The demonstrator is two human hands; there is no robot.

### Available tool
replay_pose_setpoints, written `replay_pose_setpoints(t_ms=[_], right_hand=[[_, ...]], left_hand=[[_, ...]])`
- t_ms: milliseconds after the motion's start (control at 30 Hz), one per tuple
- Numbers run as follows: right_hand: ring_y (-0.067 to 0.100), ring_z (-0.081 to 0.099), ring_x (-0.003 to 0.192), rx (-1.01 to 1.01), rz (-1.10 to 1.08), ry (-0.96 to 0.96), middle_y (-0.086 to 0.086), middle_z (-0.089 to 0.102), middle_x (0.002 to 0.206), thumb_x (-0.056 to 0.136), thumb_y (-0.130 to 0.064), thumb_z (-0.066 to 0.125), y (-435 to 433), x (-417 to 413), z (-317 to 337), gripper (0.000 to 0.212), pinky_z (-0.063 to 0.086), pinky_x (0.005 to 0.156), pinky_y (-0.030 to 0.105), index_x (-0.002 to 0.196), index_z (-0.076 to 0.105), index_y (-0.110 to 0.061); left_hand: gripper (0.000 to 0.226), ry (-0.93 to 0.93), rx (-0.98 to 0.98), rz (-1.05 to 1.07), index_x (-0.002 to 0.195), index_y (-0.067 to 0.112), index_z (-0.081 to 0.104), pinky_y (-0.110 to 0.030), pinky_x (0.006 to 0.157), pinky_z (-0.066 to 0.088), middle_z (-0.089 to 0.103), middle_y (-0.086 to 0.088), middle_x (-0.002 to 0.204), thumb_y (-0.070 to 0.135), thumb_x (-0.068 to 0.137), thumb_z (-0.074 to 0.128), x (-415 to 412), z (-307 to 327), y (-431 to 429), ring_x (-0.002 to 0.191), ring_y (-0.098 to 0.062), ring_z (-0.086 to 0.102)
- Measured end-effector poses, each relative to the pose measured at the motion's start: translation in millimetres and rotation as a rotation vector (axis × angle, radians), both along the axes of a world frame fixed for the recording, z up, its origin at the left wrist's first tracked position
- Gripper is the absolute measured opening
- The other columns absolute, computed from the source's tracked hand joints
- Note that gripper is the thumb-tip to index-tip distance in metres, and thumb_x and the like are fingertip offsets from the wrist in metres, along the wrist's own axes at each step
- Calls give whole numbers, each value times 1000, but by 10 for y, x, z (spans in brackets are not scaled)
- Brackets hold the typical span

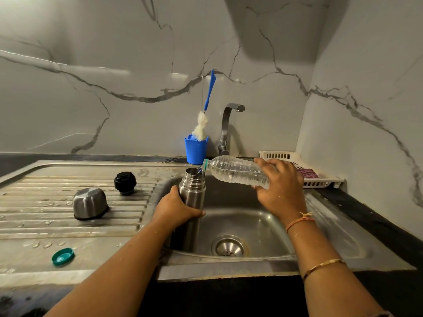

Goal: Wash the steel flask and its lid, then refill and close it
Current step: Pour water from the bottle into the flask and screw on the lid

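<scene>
The open steel flask [191, 195] stands upright at the left side of the sink basin [240, 223]. My left hand [175, 210] grips its body. My right hand [279, 184] holds a clear plastic water bottle [235, 171] tipped sideways, its mouth over the flask's opening, and water runs into the flask. On the ribbed drainboard [45, 202] to the left sit the flask's black stopper [125, 183] and its steel cup lid [90, 203], upside down.
A green bottle cap [63, 256] lies on the drainboard's front. A blue cup [196, 149] holding a bottle brush [204, 117] stands behind the flask beside the steel tap [226, 126]. A white plastic rack [304, 168] with a cloth sits at the right, against the marble wall.
</scene>
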State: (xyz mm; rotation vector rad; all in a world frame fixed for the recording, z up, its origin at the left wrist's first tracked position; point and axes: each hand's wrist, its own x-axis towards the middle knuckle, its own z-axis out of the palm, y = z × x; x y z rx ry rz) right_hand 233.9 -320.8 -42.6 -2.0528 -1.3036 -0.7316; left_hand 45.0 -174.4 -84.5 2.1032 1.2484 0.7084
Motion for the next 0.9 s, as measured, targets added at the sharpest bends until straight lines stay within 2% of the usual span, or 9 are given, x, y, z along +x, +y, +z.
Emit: replay_pose_setpoints(t_ms=[133,367,900], right_hand=[[32,43,120,-1,1,0,10,54,125,72,-16,72,7,7,-3,68,33,96,53,135,51,-22],[33,44,120,6,4,-6,10,55,124,71,-16,73,9,14,-9,67,34,95,55,134,52,-22],[34,44,121,7,1,-30,12,55,126,70,-16,73,7,1,-4,67,33,96,55,134,53,-22]], left_hand=[[78,-5,-10,-1,122,18,46,-35,89,51,60,-3,118,38,59,87,3,4,-7,102,-18,57],[81,0,-17,0,127,17,44,-33,89,49,59,-4,123,37,62,86,15,19,-23,108,-19,57],[81,-22,-8,-2,126,18,45,-37,90,52,60,-2,120,38,60,87,1,22,-31,105,-19,58]])
